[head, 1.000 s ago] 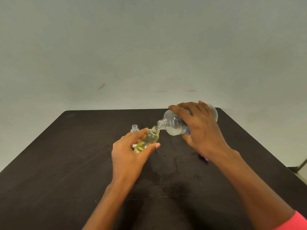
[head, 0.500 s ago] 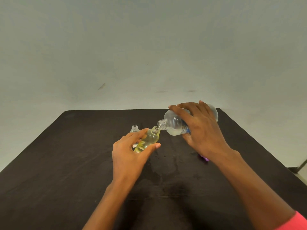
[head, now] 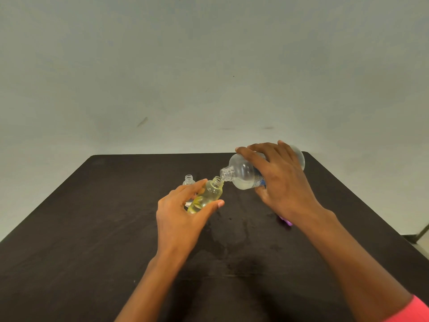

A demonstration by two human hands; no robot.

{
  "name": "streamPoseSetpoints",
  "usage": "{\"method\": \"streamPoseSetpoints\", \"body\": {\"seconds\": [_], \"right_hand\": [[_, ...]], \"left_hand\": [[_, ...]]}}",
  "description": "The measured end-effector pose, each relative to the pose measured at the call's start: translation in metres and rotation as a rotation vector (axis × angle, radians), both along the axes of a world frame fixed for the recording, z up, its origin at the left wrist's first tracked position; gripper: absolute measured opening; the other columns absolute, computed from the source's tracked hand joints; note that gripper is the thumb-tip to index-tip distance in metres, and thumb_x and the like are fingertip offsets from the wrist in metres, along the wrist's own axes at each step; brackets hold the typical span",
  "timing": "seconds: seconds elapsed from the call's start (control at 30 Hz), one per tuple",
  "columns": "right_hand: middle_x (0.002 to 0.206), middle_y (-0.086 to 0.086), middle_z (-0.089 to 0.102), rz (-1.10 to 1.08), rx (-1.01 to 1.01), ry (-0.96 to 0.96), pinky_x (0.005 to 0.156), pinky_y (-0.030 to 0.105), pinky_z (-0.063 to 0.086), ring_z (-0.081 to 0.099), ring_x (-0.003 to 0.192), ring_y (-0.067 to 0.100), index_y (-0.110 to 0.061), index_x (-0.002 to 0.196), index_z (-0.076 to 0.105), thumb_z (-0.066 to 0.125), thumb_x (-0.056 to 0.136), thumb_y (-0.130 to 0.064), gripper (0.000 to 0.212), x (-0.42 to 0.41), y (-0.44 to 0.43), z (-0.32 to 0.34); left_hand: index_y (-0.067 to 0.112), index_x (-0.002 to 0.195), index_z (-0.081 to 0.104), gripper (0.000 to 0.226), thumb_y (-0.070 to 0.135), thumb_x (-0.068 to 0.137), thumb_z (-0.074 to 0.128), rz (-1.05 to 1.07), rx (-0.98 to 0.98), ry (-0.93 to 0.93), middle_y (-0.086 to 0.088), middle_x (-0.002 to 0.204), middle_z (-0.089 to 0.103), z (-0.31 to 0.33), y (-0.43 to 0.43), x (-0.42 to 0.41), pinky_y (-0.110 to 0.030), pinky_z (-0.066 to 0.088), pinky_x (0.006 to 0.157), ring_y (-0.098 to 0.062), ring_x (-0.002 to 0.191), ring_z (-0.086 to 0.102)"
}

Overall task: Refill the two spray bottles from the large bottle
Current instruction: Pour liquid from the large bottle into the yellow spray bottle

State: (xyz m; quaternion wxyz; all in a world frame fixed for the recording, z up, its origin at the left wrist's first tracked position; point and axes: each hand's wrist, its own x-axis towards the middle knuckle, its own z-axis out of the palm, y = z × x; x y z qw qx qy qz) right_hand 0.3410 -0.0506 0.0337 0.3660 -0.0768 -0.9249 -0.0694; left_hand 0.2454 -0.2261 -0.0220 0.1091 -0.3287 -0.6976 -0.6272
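the large bottle [head: 243, 175] lies tipped almost flat above the dark worktop [head: 92, 228], my right hand [head: 278, 182] clamped over its body, its open neck pointing left and down, right at the mouth of the small yellow-tinted spray bottle [head: 209, 194]. my left hand [head: 183, 219] has its grip closed around that small bottle, thumb on the near side, fingers [head: 192, 187] on the far side, holding it tilted toward the big one. pale liquid sits low in both. a second small clear bottle [head: 189, 180] stands uncapped just behind my left fingers. something purple [head: 286, 220] peeks out under my right wrist, too hidden to tell what
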Motion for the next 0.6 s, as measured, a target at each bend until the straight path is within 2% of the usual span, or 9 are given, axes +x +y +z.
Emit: {"method": "streamPoseSetpoints", "body": {"seconds": [0.17, 0.6], "right_hand": [[0.12, 0.005, 0.058, 0.002, -0.001, -0.004, 0.107, 0.05, 0.028, 0.054, 0.112, 0.028, -0.025, 0.13, 0.049, 0.078, 0.059, -0.003, 0.08, -0.0008, -0.0003, -0.0003], [0.12, 0.006, 0.059, 0.003, 0.001, -0.003, 0.107, 0.051, 0.029, 0.054, 0.112, 0.029, -0.024, 0.13, 0.049, 0.078, 0.057, -0.002, 0.081, -0.0012, -0.0012, -0.0004]], "left_hand": [[0.037, 0.101, 0.068, 0.044, 0.04, 0.059, 0.083, 0.003, -0.005, 0.006, 0.017, 0.093, 0.069, 0.0003, -0.0009, 0.0007, -0.037, 0.056, 0.074, -0.001, 0.089, 0.062], [0.044, 0.099, 0.065, 0.044, 0.043, 0.059, 0.081, 0.006, -0.01, 0.021, 0.019, 0.09, 0.068, 0.0018, -0.0021, 0.0009, -0.036, 0.056, 0.073, 0.0, 0.088, 0.061]]}}
